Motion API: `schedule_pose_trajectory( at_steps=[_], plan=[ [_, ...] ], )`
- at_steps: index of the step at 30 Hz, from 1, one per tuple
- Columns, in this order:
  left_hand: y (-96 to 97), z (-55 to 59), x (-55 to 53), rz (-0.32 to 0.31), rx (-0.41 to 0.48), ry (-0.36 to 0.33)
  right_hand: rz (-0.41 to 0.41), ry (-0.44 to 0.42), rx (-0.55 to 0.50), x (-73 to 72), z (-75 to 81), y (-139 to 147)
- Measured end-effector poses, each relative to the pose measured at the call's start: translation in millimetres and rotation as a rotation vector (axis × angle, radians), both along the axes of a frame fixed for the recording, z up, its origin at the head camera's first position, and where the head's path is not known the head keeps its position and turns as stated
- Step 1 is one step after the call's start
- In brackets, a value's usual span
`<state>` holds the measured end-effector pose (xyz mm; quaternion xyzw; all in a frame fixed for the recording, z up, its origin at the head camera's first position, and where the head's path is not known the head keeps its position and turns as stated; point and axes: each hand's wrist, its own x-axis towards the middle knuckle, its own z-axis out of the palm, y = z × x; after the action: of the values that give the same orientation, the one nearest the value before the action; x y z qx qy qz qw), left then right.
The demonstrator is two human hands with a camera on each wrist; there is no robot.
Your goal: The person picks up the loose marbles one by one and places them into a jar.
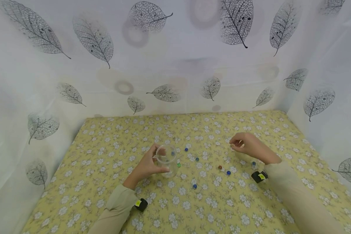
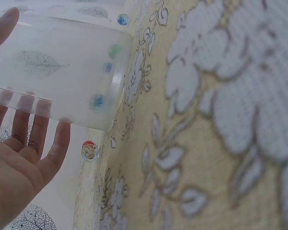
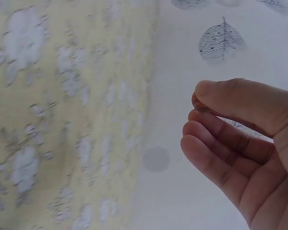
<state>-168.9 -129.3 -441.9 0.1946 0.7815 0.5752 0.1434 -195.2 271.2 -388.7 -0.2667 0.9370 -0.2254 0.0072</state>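
Note:
My left hand (image 1: 147, 164) grips a clear plastic cup (image 1: 171, 167), thumb on the near side and fingers round the far side. The cup's mouth faces up, its base close over the cloth. In the left wrist view a green marble (image 2: 115, 51) and blue marbles (image 2: 97, 100) show through its wall near the base. My right hand (image 1: 247, 146) is at the right, above the cloth. Its thumb and index finger pinch a small marble (image 3: 201, 109), mostly hidden by the fingertips; the other fingers are curled.
Marbles lie scattered between the hands: a blue marble (image 1: 186, 149), a teal one (image 1: 197, 159), a reddish-brown one (image 1: 220, 167) and more blue ones (image 1: 194, 186). Another marble (image 1: 253, 163) sits beside the right wrist. Yellow floral cloth (image 1: 152, 214) covers the table; white leaf-print curtains (image 1: 181, 65) enclose it.

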Motion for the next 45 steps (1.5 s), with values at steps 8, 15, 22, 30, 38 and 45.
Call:
schedule_pose_trajectory(
  at_steps=[8, 15, 22, 30, 38, 45],
  plan=[
    [0.0, -0.7, -0.3, -0.014, 0.027, 0.005, 0.019, 0.111, -0.024, -1.9, 18.0, -15],
    [-0.7, -3.5, -1.5, -0.022, 0.036, 0.004, 0.035, 0.141, -0.062, -3.5, 32.5, -32],
    [-1.8, -5.4, -4.2, -0.021, 0.031, 0.006, 0.068, 0.168, -0.114, -7.3, 43.3, -52],
    [-2.8, -7.4, -7.6, -0.035, 0.043, 0.009, 0.093, 0.176, -0.165, -11.4, 52.4, -75],
    [-3.5, -7.9, -10.5, -0.025, 0.037, 0.017, 0.173, 0.162, -0.244, -14.0, 56.4, -101],
    [-4.2, -6.8, -12.3, -0.026, 0.041, 0.002, 0.188, 0.123, -0.251, -16.9, 53.8, -124]
  ],
)
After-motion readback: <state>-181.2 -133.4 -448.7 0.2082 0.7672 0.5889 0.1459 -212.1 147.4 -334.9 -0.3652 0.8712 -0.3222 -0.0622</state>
